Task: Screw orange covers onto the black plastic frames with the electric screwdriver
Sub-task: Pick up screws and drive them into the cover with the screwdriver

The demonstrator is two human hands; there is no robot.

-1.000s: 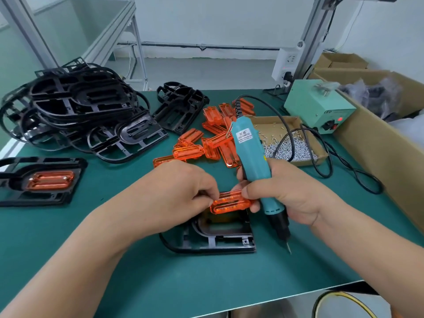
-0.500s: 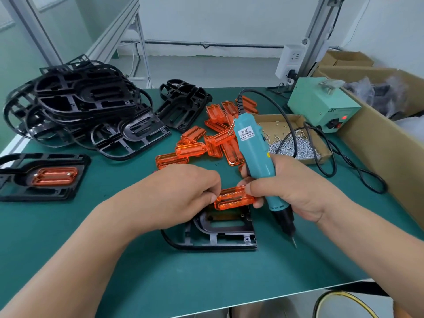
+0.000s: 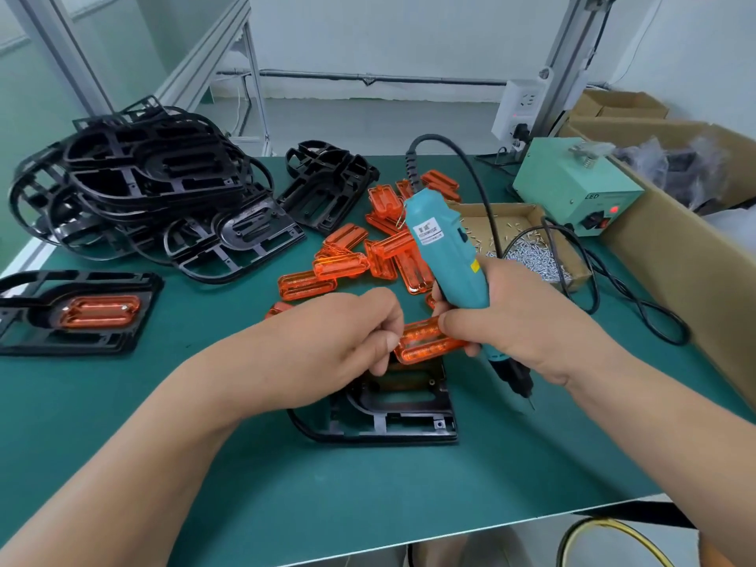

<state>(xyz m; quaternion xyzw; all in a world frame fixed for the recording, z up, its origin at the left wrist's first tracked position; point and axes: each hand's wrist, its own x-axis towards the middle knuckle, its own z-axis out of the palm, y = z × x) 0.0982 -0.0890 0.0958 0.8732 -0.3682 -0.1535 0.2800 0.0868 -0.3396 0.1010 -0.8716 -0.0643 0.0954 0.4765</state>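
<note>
- We are holding the translucent orange plastic cover (image 3: 425, 346) in the air just above the black plastic frame (image 3: 392, 417). The frame is lying flat near the front edge of the green bench (image 3: 286, 505), about mid-width.
- Our left hand (image 3: 347, 333) is pinching the cover's left end between its curled fingers and thumb.
- Our right hand (image 3: 519, 321) is gripping the teal electric screwdriver (image 3: 446, 255) in the palm, with the bit pointing down and clear of the frame. Its thumb and forefinger are pinching the cover's right end.
- Judgement: we are seating the cover, and it is not yet in the frame's oblong recess.
- We are aiming to lower it level, long side along the opening, so the end holes meet the frame's bosses. We cannot tell which face is down.
- Risk: the right hand is doing two jobs, so we are minding the bit near the cover.
- The finished black frame with an orange cover (image 3: 82, 313) at the left edge is serving as our orientation check.
- The shallow cardboard tray of small silver screws (image 3: 536, 257) is sitting near the right edge, so one hand must let go before driving.
</note>
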